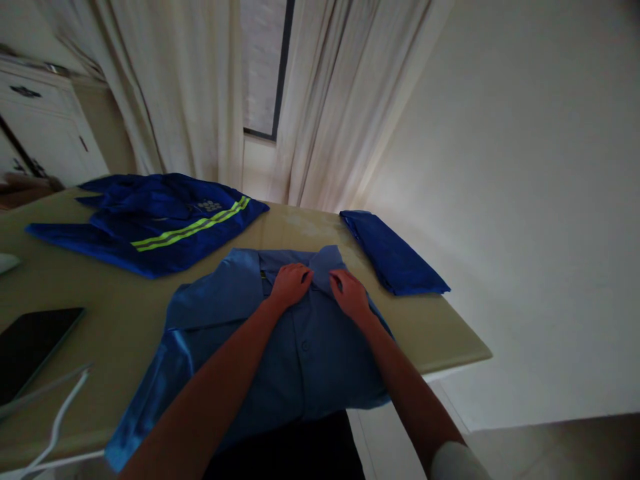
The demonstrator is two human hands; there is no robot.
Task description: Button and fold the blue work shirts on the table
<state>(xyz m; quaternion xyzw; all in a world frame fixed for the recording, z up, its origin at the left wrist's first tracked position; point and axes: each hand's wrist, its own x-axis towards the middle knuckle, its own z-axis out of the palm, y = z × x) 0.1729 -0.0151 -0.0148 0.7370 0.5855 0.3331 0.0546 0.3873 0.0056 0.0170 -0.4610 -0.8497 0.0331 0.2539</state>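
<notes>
A blue button-up shirt (pixel 327 347) lies front side up on the table, its collar at the far end and its lower part hanging toward me at the near edge. My left hand (pixel 293 283) is closed at the collar opening, fingertips pinching the cloth near the top of the button line. Just to its right, my right hand (pixel 350 292) pinches the right collar flap. Small buttons run down the middle of the shirt. One sleeve spreads out to the lower left. What exactly lies between the fingertips is partly hidden.
A dark blue garment with a yellow-green reflective stripe (pixel 193 230) lies crumpled at the back left. A folded blue garment (pixel 395 257) rests by the right edge of the table (pixel 430 333). A dark tablet (pixel 37 343) and a white cable (pixel 60 417) are at left.
</notes>
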